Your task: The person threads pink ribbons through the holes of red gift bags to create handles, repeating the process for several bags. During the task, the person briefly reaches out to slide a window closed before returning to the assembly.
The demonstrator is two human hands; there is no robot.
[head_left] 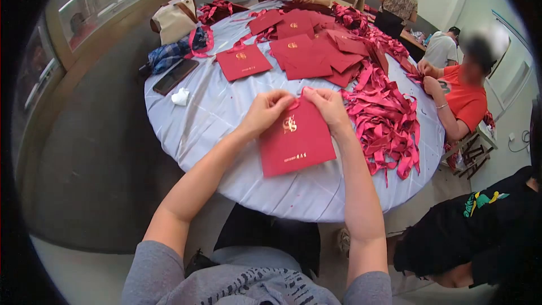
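A red envelope [299,141] with a gold emblem and small gold lettering lies near the front of the round table, under my hands. At its top edge my left hand [270,110] pinches a bit of pink ribbon [294,103]. My right hand [326,107] is closed at the same edge, just beside the left, with ribbon between its fingers. The exact form of the ribbon there is partly hidden by the fingers. To the right of my hands is a heap of loose pink ribbons [384,130]. Beyond them lies a pile of red envelopes [307,59].
A single envelope [244,62], a phone [175,77], crumpled tissue [180,97], a folded umbrella [169,53] and a bag [176,21] are at the left. People sit across the table and at its right; a person in black is at the lower right.
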